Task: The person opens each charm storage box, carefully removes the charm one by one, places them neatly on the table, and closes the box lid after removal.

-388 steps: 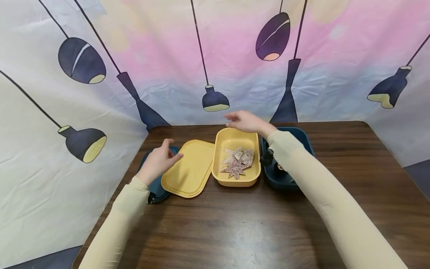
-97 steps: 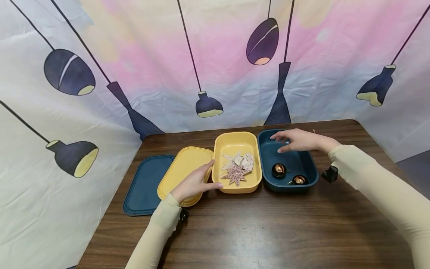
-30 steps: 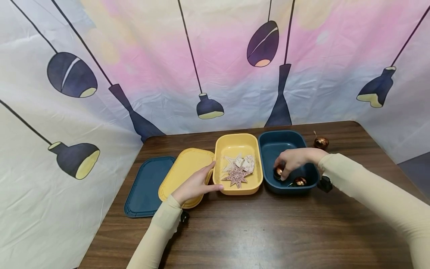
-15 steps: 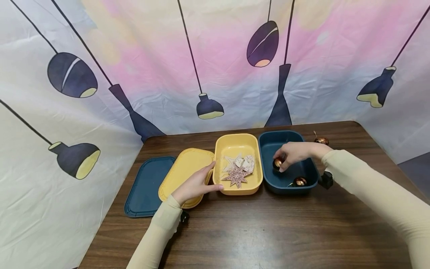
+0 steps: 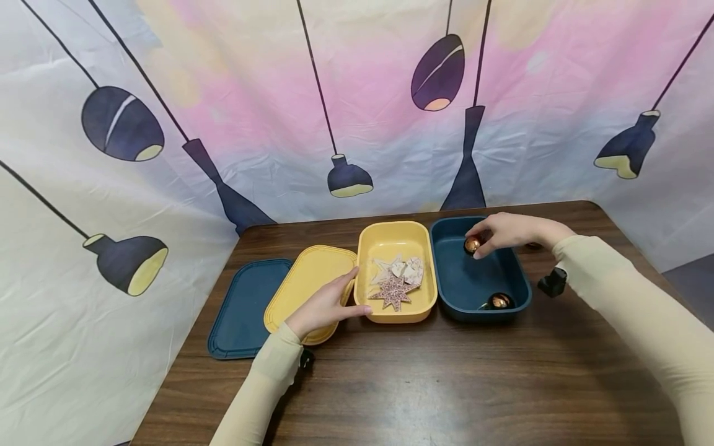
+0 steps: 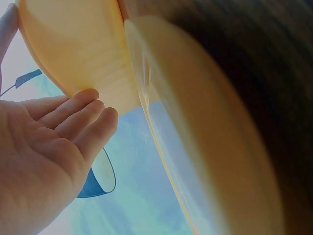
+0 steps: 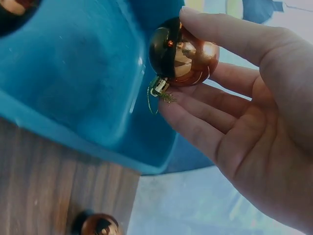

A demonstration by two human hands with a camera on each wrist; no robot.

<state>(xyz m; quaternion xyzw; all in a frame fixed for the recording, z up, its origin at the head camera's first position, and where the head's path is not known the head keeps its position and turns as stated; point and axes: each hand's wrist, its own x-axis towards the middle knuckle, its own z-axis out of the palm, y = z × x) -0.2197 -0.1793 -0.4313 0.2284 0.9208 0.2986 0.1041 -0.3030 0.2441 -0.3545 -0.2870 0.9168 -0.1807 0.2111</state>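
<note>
My right hand (image 5: 504,231) holds a shiny copper Christmas bauble (image 7: 188,54) between thumb and fingers, near the back right of the blue container (image 5: 480,314). Its gold cap and string hang below in the right wrist view. Another copper bauble (image 5: 500,301) lies in the container's front right corner. A further bauble (image 7: 100,225) sits on the table, mostly behind my right wrist in the head view. My left hand (image 5: 323,305) rests against the left wall of the yellow container (image 5: 395,318), fingers extended, thumb at the front corner. Inside lie a glittery pink star (image 5: 393,292) and pale ornaments (image 5: 411,271).
Left of the containers, a yellow lid (image 5: 308,279) overlaps a blue lid (image 5: 245,313) on the wooden table (image 5: 424,384). The two containers stand side by side. A printed cloth (image 5: 279,93) hangs behind the table's back edge.
The right hand has reached into the blue container, gripped a bauble and lifted it toward the back right. The left hand came to the yellow container earlier and has stayed there.
</note>
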